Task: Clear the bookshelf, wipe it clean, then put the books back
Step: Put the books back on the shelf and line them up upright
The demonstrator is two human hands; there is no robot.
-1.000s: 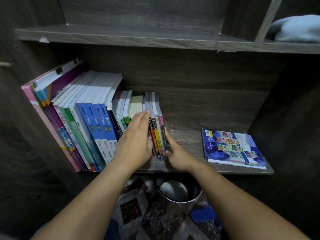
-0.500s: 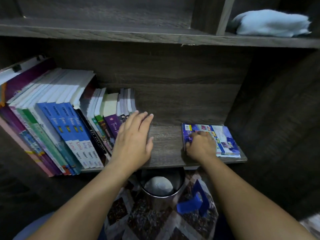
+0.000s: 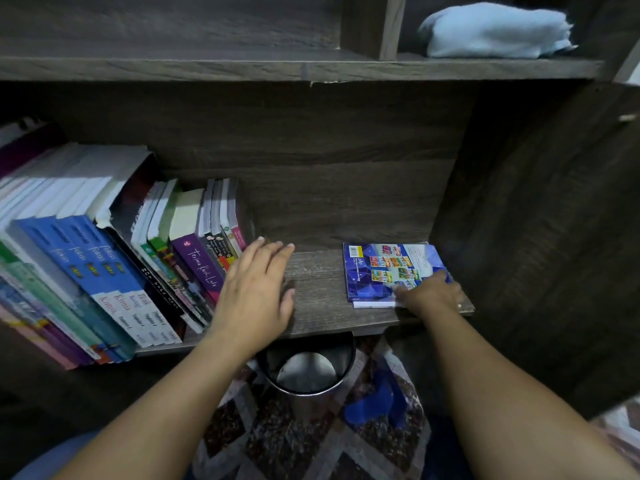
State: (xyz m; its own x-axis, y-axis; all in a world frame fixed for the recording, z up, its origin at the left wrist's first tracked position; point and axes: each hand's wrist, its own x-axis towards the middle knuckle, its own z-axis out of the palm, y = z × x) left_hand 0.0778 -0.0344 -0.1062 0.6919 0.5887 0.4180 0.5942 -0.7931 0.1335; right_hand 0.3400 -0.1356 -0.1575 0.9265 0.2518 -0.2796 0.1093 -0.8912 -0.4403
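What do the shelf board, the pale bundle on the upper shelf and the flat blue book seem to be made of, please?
The shelf board looks like laminated particleboard: matt grey-brown printed grain, with an edge that seems chipped. The pale bundle is soft cloth, perhaps towelling, given its fuzzy folds. The flat blue book is paper with a glossy printed cover; white page edges show.

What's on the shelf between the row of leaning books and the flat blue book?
Head view: only the left hand, against the row of books; from it to the blue book, bare shelf board.
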